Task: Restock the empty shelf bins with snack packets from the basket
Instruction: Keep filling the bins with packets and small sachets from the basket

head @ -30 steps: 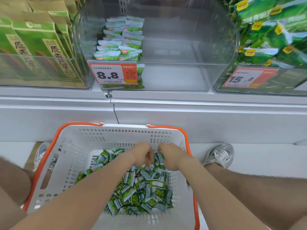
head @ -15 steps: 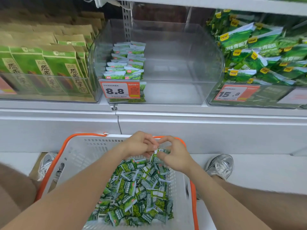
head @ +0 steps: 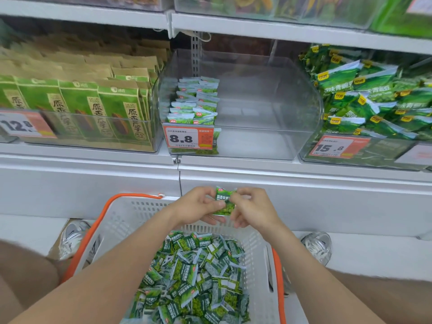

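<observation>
- Head view, the only one: both hands meet dead centre of the frame, right above the far rim of the white basket with its orange handles.
- Left hand has its fingers curled on the left edge of one small green snack packet. Right hand pinches the right edge, so it's held upright between the two, clear of the pile.
- Loose packets are heaped in the basket at 6 o'clock from the hands, a jumbled green mess.
- At 12 o'clock from the hands sits the clear shelf bin. It's mostly bare, with just a tidy row of packets standing along its left side, behind an orange 8.8 price tag.
- At 10 o'clock there's a bin of brown-and-green bags with a 12.8 tag.
- At 2 o'clock, a bin crammed with bigger green bags and a 15.8 tag.
- Silver sneakers on the floor either side of the basket, one at 8 o'clock, one at 4 o'clock.
</observation>
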`<act>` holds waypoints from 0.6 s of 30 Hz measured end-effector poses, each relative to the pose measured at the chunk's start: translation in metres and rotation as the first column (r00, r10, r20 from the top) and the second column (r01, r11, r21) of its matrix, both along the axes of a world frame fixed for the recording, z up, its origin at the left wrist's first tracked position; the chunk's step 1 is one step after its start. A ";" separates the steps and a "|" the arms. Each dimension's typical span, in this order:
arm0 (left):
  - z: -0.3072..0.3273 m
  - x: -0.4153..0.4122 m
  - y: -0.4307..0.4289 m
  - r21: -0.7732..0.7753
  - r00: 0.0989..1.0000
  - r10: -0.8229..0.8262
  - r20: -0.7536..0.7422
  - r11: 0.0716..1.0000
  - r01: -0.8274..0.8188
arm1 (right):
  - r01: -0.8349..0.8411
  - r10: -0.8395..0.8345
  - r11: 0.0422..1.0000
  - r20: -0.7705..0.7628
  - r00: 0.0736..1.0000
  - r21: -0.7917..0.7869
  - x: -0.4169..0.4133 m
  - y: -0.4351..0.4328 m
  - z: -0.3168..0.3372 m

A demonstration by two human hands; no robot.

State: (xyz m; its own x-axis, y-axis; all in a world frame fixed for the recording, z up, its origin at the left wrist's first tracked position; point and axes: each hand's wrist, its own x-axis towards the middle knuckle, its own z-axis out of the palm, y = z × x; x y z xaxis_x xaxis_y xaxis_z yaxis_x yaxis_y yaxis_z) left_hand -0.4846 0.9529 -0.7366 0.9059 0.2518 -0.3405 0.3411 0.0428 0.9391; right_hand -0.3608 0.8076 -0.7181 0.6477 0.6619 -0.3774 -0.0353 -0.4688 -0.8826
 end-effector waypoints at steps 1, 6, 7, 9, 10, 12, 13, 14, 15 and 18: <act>0.003 -0.001 0.000 -0.026 1.000 0.026 0.006 0.999 -0.025 | 0.021 -0.020 1.000 0.127 0.992 -0.007 0.003 0.002 -0.005; 0.009 -0.004 0.002 -0.052 0.991 0.131 0.036 0.990 -0.130 | -0.002 -0.007 0.993 0.076 0.997 0.118 0.006 0.007 -0.018; 0.011 -0.004 0.002 -0.042 0.986 0.158 0.052 0.987 -0.156 | -0.006 0.001 0.985 0.031 1.000 0.174 0.004 0.008 -0.017; 0.017 -0.004 0.004 0.030 0.972 0.215 0.090 0.975 -0.218 | -0.014 -0.005 0.959 0.066 0.998 0.282 -0.002 0.010 -0.010; 0.021 -0.003 0.005 0.101 0.963 0.238 0.127 0.963 -0.251 | -0.014 -0.033 0.941 0.134 0.990 0.337 -0.005 0.012 -0.005; 0.030 0.000 0.004 0.370 0.935 0.238 0.262 0.870 -0.325 | 0.009 -0.150 0.897 0.284 0.947 0.441 -0.011 0.016 0.008; 0.037 0.001 0.003 0.529 0.914 0.219 0.341 0.760 -0.379 | 0.019 -0.222 0.875 0.365 0.904 0.484 -0.014 0.019 0.017; 0.045 0.002 0.002 0.643 0.885 0.196 0.421 0.623 -0.444 | 0.017 -0.284 0.856 0.442 0.851 0.517 -0.017 0.021 0.027; 0.056 0.004 0.000 0.701 0.847 0.169 0.505 0.492 -0.516 | 0.003 -0.337 0.833 0.504 0.795 0.553 -0.020 0.022 0.040; 0.095 0.009 -0.004 0.656 0.685 0.070 0.726 0.232 -0.719 | -0.032 -0.471 0.762 0.587 0.659 0.647 -0.023 0.030 0.081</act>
State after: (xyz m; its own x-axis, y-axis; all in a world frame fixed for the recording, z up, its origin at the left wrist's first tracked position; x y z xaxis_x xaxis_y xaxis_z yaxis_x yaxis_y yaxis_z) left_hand -0.4758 0.9492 -0.6417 0.4807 0.4523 0.7512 0.0882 -0.8773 0.4718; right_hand -0.3836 0.8376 -0.6373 0.6891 0.3675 0.6245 0.6549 0.0530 -0.7538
